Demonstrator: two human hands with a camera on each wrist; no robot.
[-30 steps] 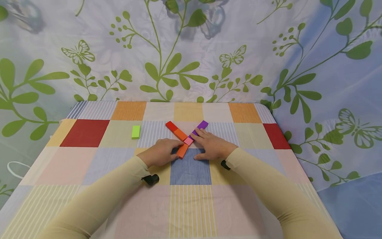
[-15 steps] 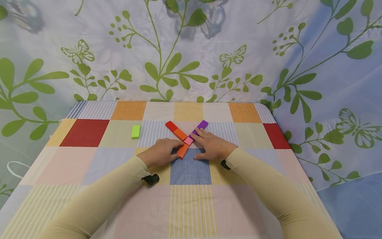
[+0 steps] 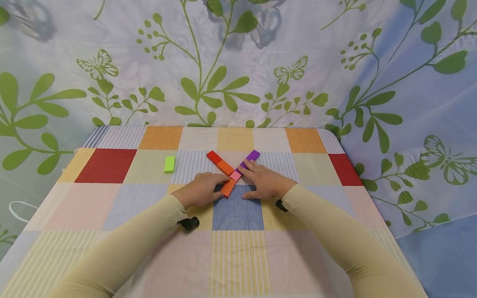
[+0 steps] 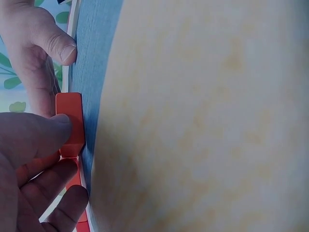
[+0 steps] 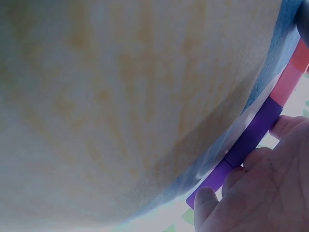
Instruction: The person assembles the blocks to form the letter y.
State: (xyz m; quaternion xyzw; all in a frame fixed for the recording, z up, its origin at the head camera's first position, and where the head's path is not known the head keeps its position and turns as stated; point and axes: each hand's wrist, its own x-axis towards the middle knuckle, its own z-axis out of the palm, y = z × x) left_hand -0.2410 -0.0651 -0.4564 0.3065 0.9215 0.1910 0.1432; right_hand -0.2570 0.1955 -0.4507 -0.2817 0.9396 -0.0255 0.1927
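Observation:
Coloured blocks lie end to end on the cloth in two slanting lines that meet. One has a red block [image 3: 214, 157] and an orange block [image 3: 225, 168]. The other runs from a lower orange block [image 3: 228, 188] through a pink block [image 3: 235, 176] to purple blocks [image 3: 253, 155]. My left hand [image 3: 201, 189] touches the left side of the lower orange block with its thumb, its fingertips at the meeting of the lines. My right hand [image 3: 269, 181] rests its extended fingers along the purple blocks, partly covering them. Its thumb is apart, down on the cloth.
A lime green block [image 3: 169, 164] lies by itself to the left of the lines. The patchwork cloth [image 3: 238, 265] covers the table, which backs onto a leaf-patterned curtain [image 3: 238, 82]. A white cord [image 3: 22, 209] shows beyond the left edge.

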